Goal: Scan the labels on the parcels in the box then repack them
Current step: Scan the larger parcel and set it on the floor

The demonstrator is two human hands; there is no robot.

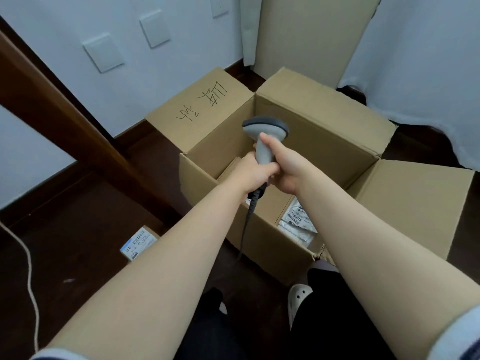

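Scanner (265,129) | left grip (254,174) curled round handle | right grip (284,166) likewise

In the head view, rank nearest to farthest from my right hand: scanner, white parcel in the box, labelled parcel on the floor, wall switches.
1. Scanner: gripped in the right hand.
2. White parcel: inside the box, below the hand.
3. Labelled parcel: on the floor, left.
4. Wall switches: far left, on the wall.

Open cardboard box (324,141), white labelled parcel (298,222) inside, grey scanner (265,128) above
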